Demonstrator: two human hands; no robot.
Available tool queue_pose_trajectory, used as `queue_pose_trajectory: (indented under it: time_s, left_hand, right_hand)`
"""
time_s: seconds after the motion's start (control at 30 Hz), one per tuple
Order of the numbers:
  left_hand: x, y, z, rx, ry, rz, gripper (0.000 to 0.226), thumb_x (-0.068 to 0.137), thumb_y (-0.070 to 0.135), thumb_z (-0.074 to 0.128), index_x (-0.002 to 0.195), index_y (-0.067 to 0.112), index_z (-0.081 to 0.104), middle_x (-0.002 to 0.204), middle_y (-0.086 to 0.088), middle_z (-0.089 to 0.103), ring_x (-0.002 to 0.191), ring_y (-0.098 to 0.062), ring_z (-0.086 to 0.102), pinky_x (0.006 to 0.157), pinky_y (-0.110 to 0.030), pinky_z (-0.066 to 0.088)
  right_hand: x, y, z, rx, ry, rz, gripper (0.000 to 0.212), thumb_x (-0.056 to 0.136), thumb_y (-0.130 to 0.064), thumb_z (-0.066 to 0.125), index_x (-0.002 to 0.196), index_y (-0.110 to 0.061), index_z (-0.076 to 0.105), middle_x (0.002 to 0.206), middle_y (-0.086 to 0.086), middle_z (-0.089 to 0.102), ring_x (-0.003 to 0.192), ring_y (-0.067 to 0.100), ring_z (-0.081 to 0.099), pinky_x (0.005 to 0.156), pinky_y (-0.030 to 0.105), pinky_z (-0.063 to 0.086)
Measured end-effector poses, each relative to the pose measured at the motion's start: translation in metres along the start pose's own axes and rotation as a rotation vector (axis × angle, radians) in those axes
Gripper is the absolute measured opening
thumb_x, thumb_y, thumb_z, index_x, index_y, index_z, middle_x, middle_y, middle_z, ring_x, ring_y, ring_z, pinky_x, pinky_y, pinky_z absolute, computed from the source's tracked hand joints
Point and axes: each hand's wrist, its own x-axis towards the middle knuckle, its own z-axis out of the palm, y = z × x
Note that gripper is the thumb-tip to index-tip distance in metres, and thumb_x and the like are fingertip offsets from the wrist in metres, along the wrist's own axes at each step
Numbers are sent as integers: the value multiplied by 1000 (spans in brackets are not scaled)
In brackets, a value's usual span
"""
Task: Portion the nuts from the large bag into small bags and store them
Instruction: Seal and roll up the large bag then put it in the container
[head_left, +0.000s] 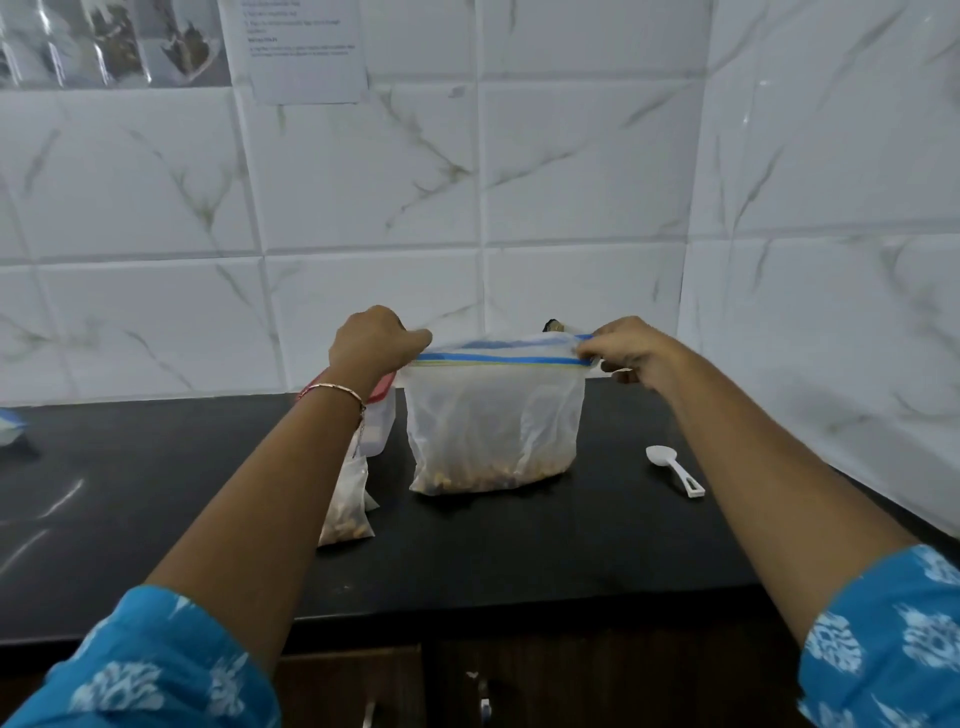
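A frosted large bag (493, 415), nuts (483, 475) settled at its base, is held upright on the bench (519, 535), its blue zip pinched in the grip of the left hand (376, 340) and right hand (631, 351).

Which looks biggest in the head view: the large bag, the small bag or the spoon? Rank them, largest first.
1. large bag
2. small bag, partly hidden behind an arm, so its full size is unsure
3. spoon

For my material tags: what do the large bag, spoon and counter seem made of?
Large bag: thin translucent plastic film, nuts showing through. Spoon: white matte plastic, probably. Counter: glossy black stone or laminate, judging by reflections.
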Motion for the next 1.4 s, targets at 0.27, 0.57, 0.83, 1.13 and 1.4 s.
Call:
queue_pose_trajectory:
  time_s: [0.27, 0.57, 0.83, 1.13, 1.4]
  left_hand:
    - [10, 0, -12, 111, -249, 65, 19, 86, 19, 68, 95, 2, 71, 89, -12, 66, 69, -24, 55, 73, -32, 49]
    - [10, -5, -25, -8, 56, 279, 20, 72, -3, 65, 71, 17, 68, 82, -3, 71, 80, -20, 65, 76, -28, 50]
    - [0, 1, -20, -71, 161, 283, 32, 83, -6, 49, 90, 9, 75, 83, -4, 60, 67, -15, 50, 70, -25, 41]
    - [12, -3, -28, -66, 7, 269, 29, 87, 7, 54, 109, 10, 72, 92, -4, 65, 82, -20, 59, 80, -24, 44]
    - [11, -10, -23, 173, -150, 390, 37, 84, 23, 68, 121, 22, 64, 122, -9, 58, 113, -24, 51, 95, -31, 38]
  right_hand:
    - [2, -5, -11, 297, -161, 57, 15, 83, -32, 71, 78, -23, 61, 72, -5, 56, 64, 11, 47, 59, 24, 35]
    - [2, -10, -10, -107, 260, -367, 8, 78, -11, 77, 86, -11, 74, 67, -1, 64, 60, 9, 55, 50, 16, 37]
    - [5, -8, -3, -236, 430, -398, 25, 73, -6, 72, 87, -15, 54, 84, 1, 63, 78, 22, 59, 64, 28, 43]
    - [2, -24, -26, 27, 69, -506, 24, 82, 7, 61, 75, -15, 63, 85, 2, 67, 80, 19, 66, 80, 41, 57]
    - [2, -22, -28, -575, -103, -537, 53, 80, 11, 37, 80, -25, 76, 116, 1, 58, 108, 22, 54, 97, 34, 44]
